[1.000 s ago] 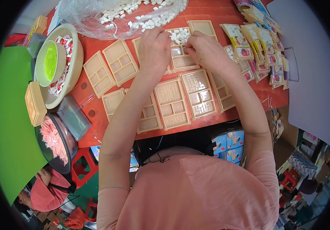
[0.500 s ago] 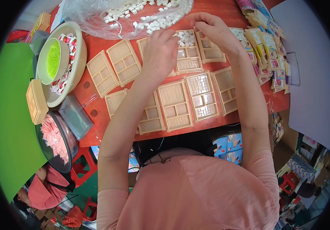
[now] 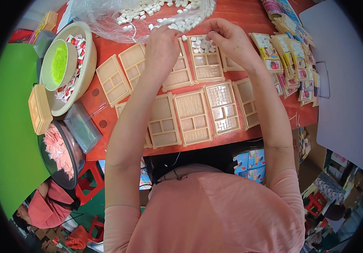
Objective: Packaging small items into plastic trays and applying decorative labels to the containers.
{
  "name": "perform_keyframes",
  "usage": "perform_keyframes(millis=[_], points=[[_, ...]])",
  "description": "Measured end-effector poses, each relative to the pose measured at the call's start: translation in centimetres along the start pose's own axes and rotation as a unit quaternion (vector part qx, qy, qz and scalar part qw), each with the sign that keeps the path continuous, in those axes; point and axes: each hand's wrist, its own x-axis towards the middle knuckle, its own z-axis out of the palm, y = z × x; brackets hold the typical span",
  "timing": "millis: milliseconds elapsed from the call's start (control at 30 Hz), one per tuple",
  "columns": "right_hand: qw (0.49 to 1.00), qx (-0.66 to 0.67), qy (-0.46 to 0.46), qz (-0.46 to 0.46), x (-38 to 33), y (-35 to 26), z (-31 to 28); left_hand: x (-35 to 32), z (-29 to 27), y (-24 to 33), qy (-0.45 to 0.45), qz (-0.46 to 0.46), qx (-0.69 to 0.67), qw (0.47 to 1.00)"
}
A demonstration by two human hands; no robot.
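Two rows of peach compartment trays lie on the red table. One back-row tray (image 3: 208,71) has small white cube-like pieces (image 3: 203,45) in its large far compartment. Curled at that compartment's far right edge, my right hand (image 3: 233,44) has its thumb and forefinger close together; whatever lies between them is too small to make out. My left hand (image 3: 163,49) is bent over the neighbouring tray (image 3: 177,79) and hides its far part. A single white piece (image 3: 184,38) shows beside the left fingertips, but their grip is partly hidden.
Beyond the trays lies a clear plastic bag (image 3: 101,21) of white pieces. At left are a cream basin (image 3: 89,55) with a bowl of green strips (image 3: 59,63), a clear box (image 3: 83,127) and a tub of pink packets (image 3: 58,152). Filled packs (image 3: 289,55) are stacked at right.
My left hand has shifted left, off the tray with white pieces to the neighbouring one. My right hand has come slightly down toward the white pieces.
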Motion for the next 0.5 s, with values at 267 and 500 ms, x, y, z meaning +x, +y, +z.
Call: perform_keyframes(millis=[267, 500], points=[[0.951, -0.238, -0.002, -0.197, -0.2, 0.3, 2.4, 1.9, -0.1, -1.1, -0.08, -0.005, 0.017, 0.997], [0.976, -0.198, 0.061, -0.059, 0.7, -0.1, -1.4, 2.5, 0.2, -0.1, -0.16, 0.009, 0.078, 0.984]])
